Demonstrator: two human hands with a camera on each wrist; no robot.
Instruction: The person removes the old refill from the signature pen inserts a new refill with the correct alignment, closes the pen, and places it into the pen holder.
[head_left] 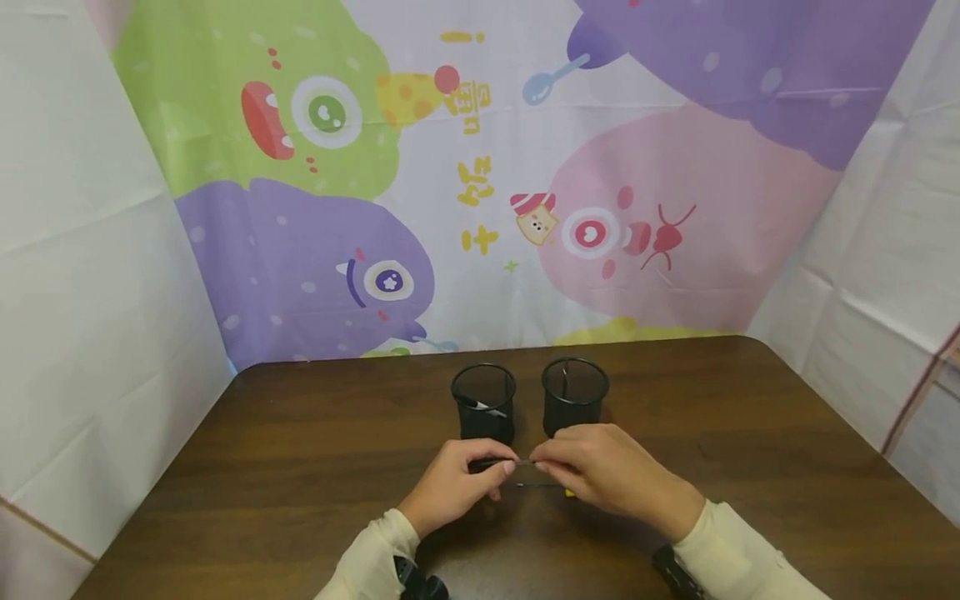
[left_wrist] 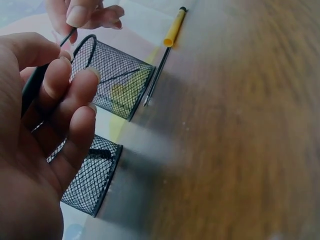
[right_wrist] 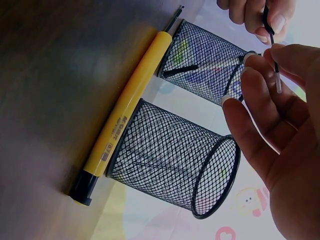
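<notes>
My left hand (head_left: 450,487) grips a black pen barrel (left_wrist: 33,89) between thumb and fingers. From the barrel's end runs a thin dark pen refill (right_wrist: 275,57), pinched between the thumb and forefinger of my right hand (head_left: 615,468). The refill's pale tail extends past those fingers over the right palm. Both hands meet just in front of two black mesh pen cups. Below them on the table lies a yellow pen barrel (right_wrist: 129,97), mostly covered by the right hand in the head view. A second refill (left_wrist: 156,77) projects from its open end.
The left mesh cup (head_left: 487,427) contains a black and clear pen piece (head_left: 482,407). Inside the right mesh cup (head_left: 572,415) stands a thin stick-like piece (head_left: 566,382). A cartoon-printed curtain (head_left: 487,308) hangs behind the brown wooden table (head_left: 300,467).
</notes>
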